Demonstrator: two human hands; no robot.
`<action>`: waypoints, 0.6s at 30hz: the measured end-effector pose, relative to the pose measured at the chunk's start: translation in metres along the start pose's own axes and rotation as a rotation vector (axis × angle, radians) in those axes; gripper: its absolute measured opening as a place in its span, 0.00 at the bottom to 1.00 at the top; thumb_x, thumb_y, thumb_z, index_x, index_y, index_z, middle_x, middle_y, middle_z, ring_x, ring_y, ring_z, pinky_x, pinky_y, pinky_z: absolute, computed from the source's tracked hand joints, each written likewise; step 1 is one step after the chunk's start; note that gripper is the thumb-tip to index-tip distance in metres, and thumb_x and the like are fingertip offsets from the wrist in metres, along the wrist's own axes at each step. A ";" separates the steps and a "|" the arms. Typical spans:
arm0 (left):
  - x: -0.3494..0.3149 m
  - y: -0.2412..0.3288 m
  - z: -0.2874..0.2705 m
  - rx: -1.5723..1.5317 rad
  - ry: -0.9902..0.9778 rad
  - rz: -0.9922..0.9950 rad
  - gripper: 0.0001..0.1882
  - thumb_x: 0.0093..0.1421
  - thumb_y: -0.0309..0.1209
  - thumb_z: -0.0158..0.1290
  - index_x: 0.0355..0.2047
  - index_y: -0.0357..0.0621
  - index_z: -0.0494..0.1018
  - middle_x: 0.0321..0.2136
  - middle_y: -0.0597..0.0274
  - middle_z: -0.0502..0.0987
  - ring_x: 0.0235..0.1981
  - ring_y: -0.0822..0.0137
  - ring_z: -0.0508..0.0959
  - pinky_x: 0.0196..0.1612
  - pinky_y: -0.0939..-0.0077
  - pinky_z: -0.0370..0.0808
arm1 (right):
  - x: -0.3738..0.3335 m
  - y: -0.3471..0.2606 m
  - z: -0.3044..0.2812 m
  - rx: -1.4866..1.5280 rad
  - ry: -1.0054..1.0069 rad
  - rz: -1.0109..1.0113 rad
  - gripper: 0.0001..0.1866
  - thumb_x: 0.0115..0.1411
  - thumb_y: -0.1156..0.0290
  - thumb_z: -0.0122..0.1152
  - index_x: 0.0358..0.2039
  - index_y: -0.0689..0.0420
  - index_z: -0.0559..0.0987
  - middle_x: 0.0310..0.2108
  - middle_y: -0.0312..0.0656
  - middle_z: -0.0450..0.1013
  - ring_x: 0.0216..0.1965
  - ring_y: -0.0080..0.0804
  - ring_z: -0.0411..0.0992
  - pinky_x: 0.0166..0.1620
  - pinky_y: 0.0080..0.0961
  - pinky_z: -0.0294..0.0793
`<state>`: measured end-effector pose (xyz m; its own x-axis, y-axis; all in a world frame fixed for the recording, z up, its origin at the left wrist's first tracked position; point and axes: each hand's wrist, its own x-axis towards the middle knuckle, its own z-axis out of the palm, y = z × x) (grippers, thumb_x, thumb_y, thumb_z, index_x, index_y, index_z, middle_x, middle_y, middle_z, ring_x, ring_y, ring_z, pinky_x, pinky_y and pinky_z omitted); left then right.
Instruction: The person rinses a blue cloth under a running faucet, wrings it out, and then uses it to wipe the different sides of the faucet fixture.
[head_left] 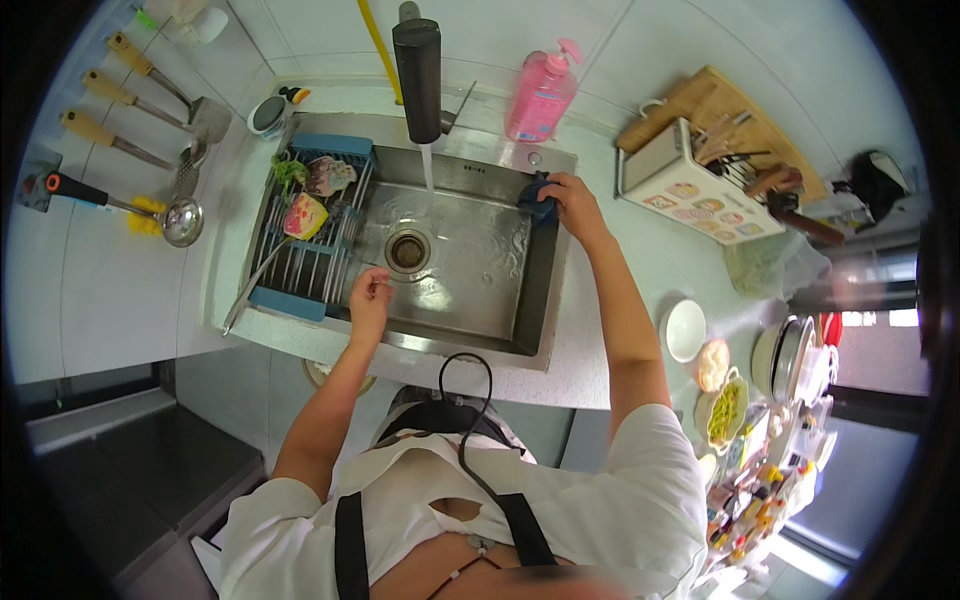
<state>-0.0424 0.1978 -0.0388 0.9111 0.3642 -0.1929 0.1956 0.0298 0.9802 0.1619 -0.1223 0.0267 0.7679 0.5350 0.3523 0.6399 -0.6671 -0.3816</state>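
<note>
white tiles (pixel 690 50), pale counter (pixel 588 340), wet steel sink (pixel 470 305); right grip (pixel 562 200) closed round dark cloth (pixel 536 200), left grip (pixel 372 288) half-open, seemingly empty.

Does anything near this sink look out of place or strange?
One small thing: a long metal handle pokes out at a slant past the left edge of the drying rack, instead of lying inside. No damage stands out.

Bright daylight came from the window (pixel 880 350) at three o'clock. Glare spotted the sink (pixel 460 310). Fisheye distortion bent the counter (pixel 640 265) outward.
</note>
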 end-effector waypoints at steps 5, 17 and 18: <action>-0.004 -0.001 0.012 -0.034 0.024 -0.066 0.07 0.58 0.25 0.42 0.35 0.43 0.68 0.31 0.69 0.69 0.28 0.77 0.70 0.31 0.84 0.68 | 0.078 0.004 0.033 0.086 -0.065 -0.084 0.15 0.40 0.87 0.49 0.26 0.52 0.76 0.39 0.41 0.66 0.40 0.41 0.65 0.42 0.27 0.66; -0.010 0.004 0.014 -0.070 0.143 -0.079 0.07 0.58 0.27 0.43 0.37 0.42 0.68 0.32 0.67 0.70 0.28 0.76 0.71 0.31 0.84 0.68 | 0.108 -0.046 0.135 -0.214 -0.054 -0.131 0.31 0.36 0.67 0.67 0.45 0.50 0.69 0.46 0.40 0.62 0.49 0.39 0.59 0.49 0.38 0.59; -0.008 0.005 0.013 -0.074 0.139 -0.075 0.07 0.58 0.27 0.43 0.37 0.42 0.68 0.32 0.67 0.71 0.28 0.76 0.71 0.31 0.84 0.68 | 0.105 -0.048 0.135 -0.229 -0.113 -0.157 0.28 0.36 0.68 0.66 0.43 0.50 0.71 0.43 0.39 0.64 0.46 0.38 0.61 0.46 0.37 0.61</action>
<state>-0.0443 0.1823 -0.0331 0.8352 0.4834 -0.2624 0.2289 0.1284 0.9649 0.2157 0.0361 -0.0329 0.6669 0.6866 0.2897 0.7373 -0.6642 -0.1231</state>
